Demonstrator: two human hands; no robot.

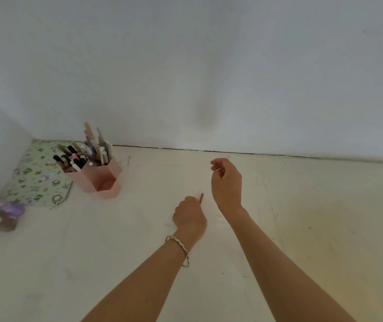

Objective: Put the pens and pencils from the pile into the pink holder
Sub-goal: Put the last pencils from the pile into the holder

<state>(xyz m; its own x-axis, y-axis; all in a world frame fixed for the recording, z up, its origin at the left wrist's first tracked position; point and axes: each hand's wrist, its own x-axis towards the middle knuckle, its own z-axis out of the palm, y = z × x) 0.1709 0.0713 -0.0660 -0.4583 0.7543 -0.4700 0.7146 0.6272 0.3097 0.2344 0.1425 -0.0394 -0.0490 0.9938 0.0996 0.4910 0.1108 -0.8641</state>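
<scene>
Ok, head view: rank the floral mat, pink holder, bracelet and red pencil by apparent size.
1. floral mat
2. pink holder
3. bracelet, though it is nearer the camera
4. red pencil; only its tip shows beyond the left hand

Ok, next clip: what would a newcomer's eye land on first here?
The two hands over the middle of the pale table: the left hand, wearing a silver bracelet, grips a reddish pencil, and the right hand hovers beside it, fingers curled. Then the pink holder at back left by the wall, crammed with pens, beside a green floral mat.
</scene>
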